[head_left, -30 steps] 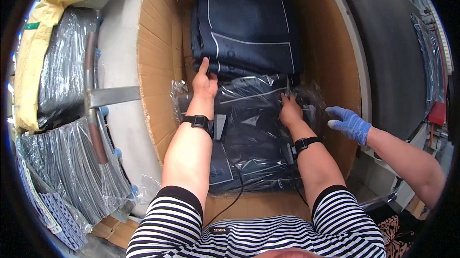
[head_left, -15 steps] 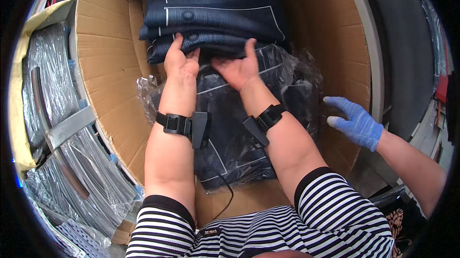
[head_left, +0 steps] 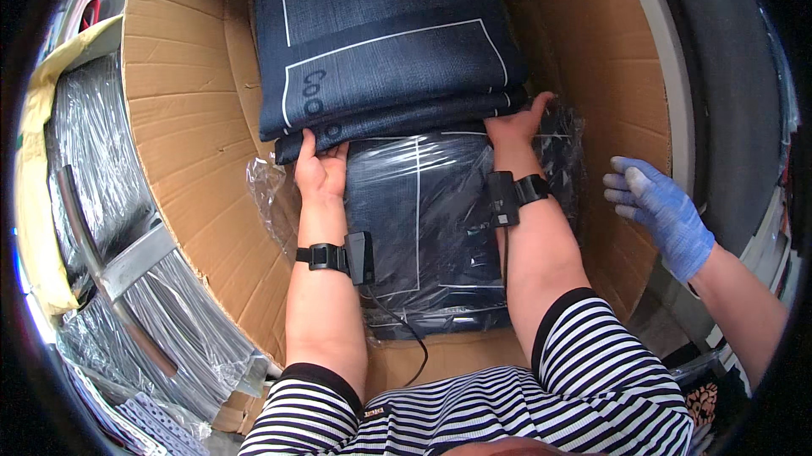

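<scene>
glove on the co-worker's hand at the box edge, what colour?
Blue glove, resting by the cardboard box; clearest in the head view.

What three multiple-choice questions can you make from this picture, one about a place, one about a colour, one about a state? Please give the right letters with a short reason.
1. Where is the plastic-wrapped dark mat?
A. Inside the cardboard box
B. On the floor
C. On a shelf

2. What colour is the glove on the co-worker's hand?
A. Red
B. Blue
C. White

3. How are the unwrapped folded mats?
A. Rolled up
B. Hanging
C. Stacked flat

Answers:
1 A: box walls stand on both sides of it.
2 B: the glove at the box's right wall is blue.
3 C: left hand and right hand touch the stack's near edge.
</scene>
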Available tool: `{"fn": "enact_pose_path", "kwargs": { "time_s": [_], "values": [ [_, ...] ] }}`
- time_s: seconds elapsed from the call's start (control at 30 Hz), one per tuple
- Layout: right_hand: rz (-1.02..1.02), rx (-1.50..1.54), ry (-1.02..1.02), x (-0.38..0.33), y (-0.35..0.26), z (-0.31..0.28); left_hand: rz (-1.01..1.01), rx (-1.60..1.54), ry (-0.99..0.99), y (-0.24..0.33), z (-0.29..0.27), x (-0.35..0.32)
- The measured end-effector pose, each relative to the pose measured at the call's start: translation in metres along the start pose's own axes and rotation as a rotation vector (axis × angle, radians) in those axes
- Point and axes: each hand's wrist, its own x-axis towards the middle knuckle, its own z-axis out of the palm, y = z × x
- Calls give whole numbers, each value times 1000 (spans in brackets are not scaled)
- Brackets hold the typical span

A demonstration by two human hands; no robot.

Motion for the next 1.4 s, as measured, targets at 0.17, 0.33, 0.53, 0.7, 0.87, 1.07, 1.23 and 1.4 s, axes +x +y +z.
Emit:
{"fn": "enact_pose_path", "kwargs": {
  "time_s": [0.17, 0.33, 0.53, 0.7, 0.87, 1.07, 1.23, 1.4],
  "values": [
    [68, -675, 35, -60, -75, -46, -2, -142, -188, 16, -10, -2],
    [102, -1068, 25, -75, -123, -59, 25, -168, -53, 38, -24, 16],
    [101, -1068, 0, -64, -128, -55, -139, 301, 71, 88, -27, 59],
    [207, -756, -131, 71, -44, -62, -469, 687, -148, 118, 25, 100],
    [332, -336, -295, 231, 6, -51, -281, 878, -65, 96, 37, 94],
    [175, -513, -244, 174, 5, 13, -109, 942, -281, 117, 98, 41],
    [-12, -514, -305, 80, 26, 70, -99, 806, -379, 169, 125, -28],
    [-171, -467, -360, -33, -25, -33, 165, 1035, -427, 171, 88, -160]
  ]
}}
